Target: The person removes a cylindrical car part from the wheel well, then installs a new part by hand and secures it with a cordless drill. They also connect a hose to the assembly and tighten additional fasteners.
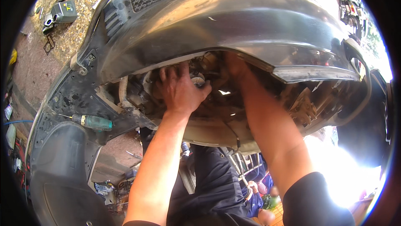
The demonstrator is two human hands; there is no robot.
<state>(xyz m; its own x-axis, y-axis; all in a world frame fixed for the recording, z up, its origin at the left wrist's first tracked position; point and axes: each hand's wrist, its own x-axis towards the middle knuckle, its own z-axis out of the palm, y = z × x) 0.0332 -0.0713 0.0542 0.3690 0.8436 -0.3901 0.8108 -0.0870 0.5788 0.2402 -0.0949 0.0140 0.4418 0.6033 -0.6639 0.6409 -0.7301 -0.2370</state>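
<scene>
At far left, a blue hose (19, 121) is seen on the ground, and higher, on gravel, a grey plastic jug (66, 12) is left w/ loose parts near it. Next, a green power drill (96, 122) is laid on the black metal frame (69, 90), w/ its bit pointed left; it isn't held by any hand. Then the left hand (179, 88) is found in the opening under the big dark body panel (234, 21): its fingers are spread and bent upward, and its thumb is placed at a round metal part (198, 79). The part is located in this opening, approx. in the middle; whether it's gripped or only touched can't be told. To the right of it, the right hand (234, 62) is mostly hidden under the panel edge, so its state can't be told either. Below, a thin dark cable (234, 133) is hung down, and further right other mechanical parts (305, 109) are exposed. As for progress, access to the inside is already given, but the work there is prob. unfinished, since both hands are engaged inside; how much is left can't be judged.
</scene>
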